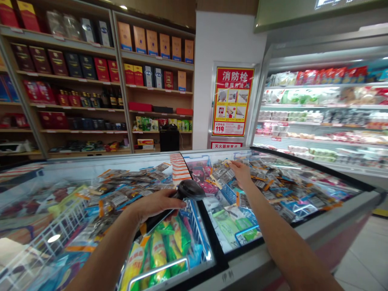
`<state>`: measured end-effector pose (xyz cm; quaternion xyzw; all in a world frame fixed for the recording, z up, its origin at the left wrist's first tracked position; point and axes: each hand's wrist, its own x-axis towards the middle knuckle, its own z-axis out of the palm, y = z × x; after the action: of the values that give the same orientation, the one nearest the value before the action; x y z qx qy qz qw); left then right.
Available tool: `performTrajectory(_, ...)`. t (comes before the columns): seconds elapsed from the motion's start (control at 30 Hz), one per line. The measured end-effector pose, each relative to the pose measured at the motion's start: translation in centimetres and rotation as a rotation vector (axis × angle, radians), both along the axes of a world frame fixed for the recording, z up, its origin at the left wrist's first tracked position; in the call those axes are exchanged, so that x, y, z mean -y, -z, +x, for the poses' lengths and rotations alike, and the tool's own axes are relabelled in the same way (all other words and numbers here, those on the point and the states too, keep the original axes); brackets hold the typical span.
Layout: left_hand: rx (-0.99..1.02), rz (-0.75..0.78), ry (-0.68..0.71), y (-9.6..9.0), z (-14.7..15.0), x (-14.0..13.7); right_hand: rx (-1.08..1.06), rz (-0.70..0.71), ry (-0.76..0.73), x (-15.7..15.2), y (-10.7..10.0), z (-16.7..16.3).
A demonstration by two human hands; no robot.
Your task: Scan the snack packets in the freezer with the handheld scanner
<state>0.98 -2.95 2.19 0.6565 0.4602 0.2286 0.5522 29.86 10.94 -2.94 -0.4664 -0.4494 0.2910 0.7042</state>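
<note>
My left hand (156, 206) is wrapped round the handle of a black barcode scanner (190, 190), whose rounded head points right. It is above the left part of a chest freezer, over yellow and green packs (159, 252) in a wire basket. My right hand (241, 173) reaches across the right glass lid. Its fingers pinch the edge of a small grey-and-orange packet (224, 173) on the far side; the fingertips are partly hidden. Many similar packets (273, 182) lie spread and overlapping to the right, with another pile (121, 194) on the left lid.
The freezer's front rim (303, 238) runs along the near side, and a dark divider (212, 230) separates the lids. Shelves of boxed goods (151, 76) stand behind at left. A red fire-hydrant poster (233, 101) hangs on the wall. A lit refrigerated display (321, 117) is at right.
</note>
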Motion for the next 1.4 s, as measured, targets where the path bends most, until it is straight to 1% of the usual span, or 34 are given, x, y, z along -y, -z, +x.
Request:
performTrajectory(0.3,0.022,0.038,0.035,-0.3,0.1,0.1,-0.046,-0.066,-0.081,0.5,0.0,-0.8)
performTrajectory(0.47,0.073,0.046,0.063,-0.4,0.2,0.1,-0.089,-0.035,-0.065,0.3,0.1,-0.9)
performTrajectory(0.53,0.108,0.041,0.038,-0.4,0.2,0.0,-0.109,-0.036,-0.043,0.1,0.2,-0.8)
performTrajectory(0.7,0.207,-0.030,-0.115,-0.2,0.1,-0.4,-0.184,-0.046,0.004,-0.6,0.7,-0.8)
performTrajectory(0.77,0.226,-0.058,-0.152,-0.1,0.2,-0.5,-0.202,-0.046,0.004,-0.8,1.0,-1.0)
performTrajectory(1.07,0.255,-0.079,-0.170,0.3,0.5,-0.7,-0.214,-0.052,-0.013,-1.1,1.5,-1.6)
performTrajectory(1.23,0.281,-0.077,-0.139,0.0,0.7,-0.5,-0.223,-0.035,-0.018,-1.1,1.6,-1.7)
performTrajectory(1.4,0.317,-0.083,-0.167,-0.2,0.8,-0.3,-0.202,-0.002,-0.021,-1.4,1.9,-1.9)
